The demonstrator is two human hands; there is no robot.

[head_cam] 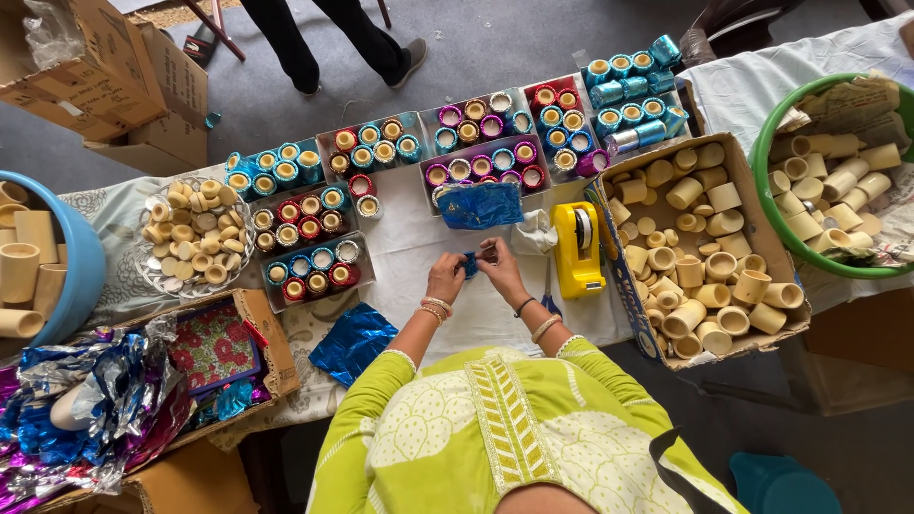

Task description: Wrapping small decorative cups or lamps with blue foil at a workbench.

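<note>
My left hand (445, 277) and my right hand (501, 266) meet over the white cloth-covered table (419, 249), fingers closed together on a small cup wrapped in blue foil (469, 265). The cup is mostly hidden by my fingers. Just beyond my hands lies a crumpled blue foil sheet (480, 204). Right of my right hand stands a yellow tape dispenser (577, 247), with scissors (549, 295) lying by my right wrist. Another blue foil sheet (352, 341) lies near my left elbow.
Trays of foil-wrapped cups (314, 228) in blue, red, purple and teal line the far side. A cardboard box (700, 247) and green tub (833, 171) hold plain cream cups on the right; a glass dish (195, 233) and blue tub (43, 257) on the left. Another person's legs (328, 38) stand beyond.
</note>
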